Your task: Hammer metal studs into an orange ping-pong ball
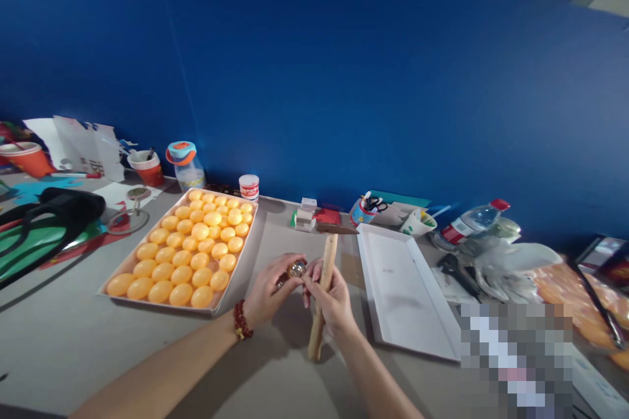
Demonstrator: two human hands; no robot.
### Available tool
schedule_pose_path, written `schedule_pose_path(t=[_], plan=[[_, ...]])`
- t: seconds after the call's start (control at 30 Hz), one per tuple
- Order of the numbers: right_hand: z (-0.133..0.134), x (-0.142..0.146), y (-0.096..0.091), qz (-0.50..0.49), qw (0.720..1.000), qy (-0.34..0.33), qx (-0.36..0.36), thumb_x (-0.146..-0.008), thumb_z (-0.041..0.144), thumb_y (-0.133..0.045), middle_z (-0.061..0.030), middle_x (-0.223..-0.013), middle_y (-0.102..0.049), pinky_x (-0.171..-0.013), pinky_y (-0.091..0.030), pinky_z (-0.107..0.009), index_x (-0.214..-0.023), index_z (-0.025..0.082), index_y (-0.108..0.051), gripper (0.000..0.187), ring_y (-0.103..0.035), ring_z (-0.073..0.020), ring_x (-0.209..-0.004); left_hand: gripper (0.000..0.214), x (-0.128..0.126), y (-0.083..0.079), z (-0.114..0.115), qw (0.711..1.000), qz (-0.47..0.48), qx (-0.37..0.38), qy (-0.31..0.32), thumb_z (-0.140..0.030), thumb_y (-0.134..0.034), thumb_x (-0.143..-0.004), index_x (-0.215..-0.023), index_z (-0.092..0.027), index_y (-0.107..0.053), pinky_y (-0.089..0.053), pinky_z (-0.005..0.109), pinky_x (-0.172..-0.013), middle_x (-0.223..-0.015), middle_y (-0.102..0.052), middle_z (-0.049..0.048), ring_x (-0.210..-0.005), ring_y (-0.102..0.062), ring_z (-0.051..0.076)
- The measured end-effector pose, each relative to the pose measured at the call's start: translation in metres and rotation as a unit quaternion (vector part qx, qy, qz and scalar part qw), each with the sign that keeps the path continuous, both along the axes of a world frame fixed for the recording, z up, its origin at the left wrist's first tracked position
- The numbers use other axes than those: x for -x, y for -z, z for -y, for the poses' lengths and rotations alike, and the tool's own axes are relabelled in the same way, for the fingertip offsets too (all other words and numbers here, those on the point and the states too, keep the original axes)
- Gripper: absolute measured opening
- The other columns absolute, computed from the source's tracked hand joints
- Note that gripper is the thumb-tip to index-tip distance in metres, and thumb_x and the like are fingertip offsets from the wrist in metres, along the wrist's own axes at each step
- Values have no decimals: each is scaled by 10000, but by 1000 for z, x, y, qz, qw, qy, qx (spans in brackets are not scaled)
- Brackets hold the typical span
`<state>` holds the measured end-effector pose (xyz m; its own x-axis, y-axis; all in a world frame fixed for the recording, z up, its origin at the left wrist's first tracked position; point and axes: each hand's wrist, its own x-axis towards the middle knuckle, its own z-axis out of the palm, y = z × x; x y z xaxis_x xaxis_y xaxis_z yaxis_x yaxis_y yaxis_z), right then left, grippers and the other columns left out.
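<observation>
Centrally, shiny round piece (297, 269) between hands (268, 287), beside wooden handle (328, 262).

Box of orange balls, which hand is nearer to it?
Left: the left hand is just right of the box; the right hand is farther right, at the wooden stick.

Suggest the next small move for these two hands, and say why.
Probably ease the right hand slightly away from the shiny ball. The left hand has the ball between its fingers, while the right also holds a wooden handle, its fingertips at or very near the ball, so the space between looks cramped.
</observation>
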<state>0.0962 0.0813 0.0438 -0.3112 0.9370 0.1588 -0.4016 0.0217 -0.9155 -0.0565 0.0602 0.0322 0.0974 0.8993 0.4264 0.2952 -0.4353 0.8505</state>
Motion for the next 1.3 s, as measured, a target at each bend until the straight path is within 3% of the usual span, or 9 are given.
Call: schedule_pose_path(t=[0.43,0.8,1.03,1.3], plan=[[3,3,-5,-7,1000,4,17,-774,229,-730,38,-813,-519,-494,-505,-214,-747,194,-492,242,-570,-76,-563,350,0,0,0,998,-39,-38,-17,-288,-518,-911,-1248,-195,-514,-496,360,-930,-1178,-621,109,-1069,-604,227],[-2,-5,-8,3,999,-34,30,-750,242,-752,38,-772,-525,-440,-521,-219,-743,192,-523,235,-607,-110,-578,348,0,0,3,997,-55,-49,-12,-295,-505,-914,-1248,-197,-505,-502,358,-915,-1182,-624,111,-1060,-606,227],[-2,-7,-9,49,997,-32,49,-736,305,-767,31,-694,-609,-590,-575,-280,-845,183,-584,245,-632,-120,-565,362,1,-3,3,998,-42,-47,-9,-299,-510,-915,-1263,-202,-501,-487,357,-930,-1214,-613,109,-1087,-589,226],[-4,-7,-8,64,997,-19,23,-728,336,-770,-3,-837,-593,-606,-581,-291,-795,164,-624,235,-637,-114,-573,362,1,-4,4,998,-43,-38,-17,-306,-515,-913,-1263,-213,-500,-480,347,-935,-1217,-614,102,-1090,-588,223]])
